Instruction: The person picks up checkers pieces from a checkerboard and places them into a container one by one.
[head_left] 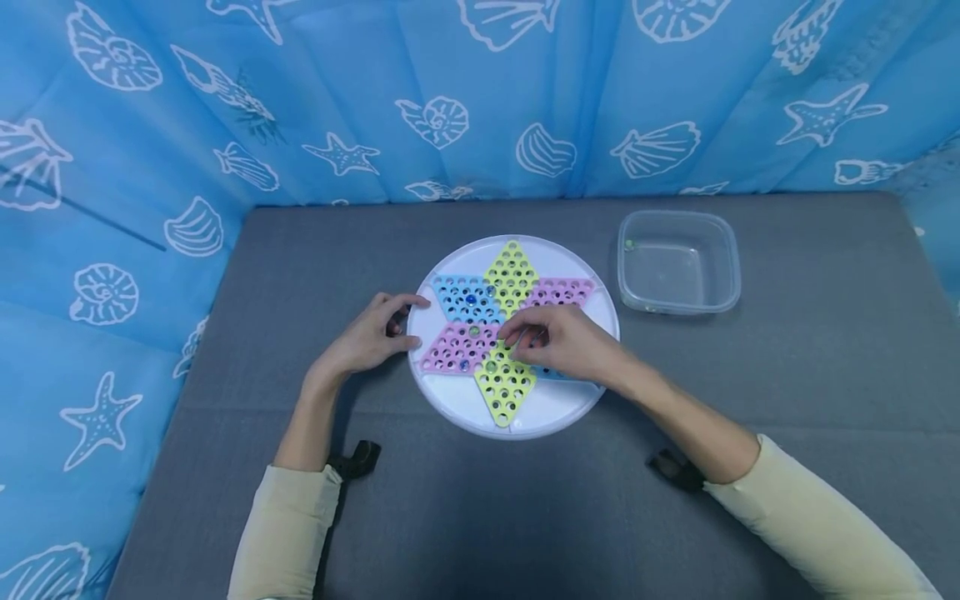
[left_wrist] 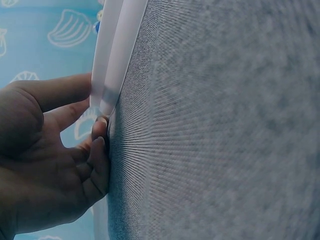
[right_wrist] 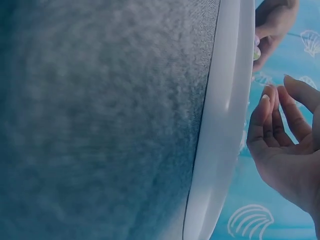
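A round white Chinese checkers board (head_left: 450, 408) lies on the table, its star of yellow, blue and pink hole-filled points. My left hand (head_left: 367, 335) is at the board's left edge, thumb and index finger resting apart on the rim; in the left wrist view its other fingers bend down by the cloth. My right hand (head_left: 566, 340) hovers over the star's centre, fingers loosely bent, and the right wrist view shows nothing between thumb and fingertips. Several glass marbles sit in the holes, among them a blue marble (head_left: 471, 300) and a green marble (head_left: 491, 367).
A clear plastic container (head_left: 678, 304) stands right of the board, with a small green marble (head_left: 629, 245) near its left wall. Grey cloth (head_left: 495, 517) covers the table. A blue shell-print curtain (head_left: 487, 92) hangs behind and to the left.
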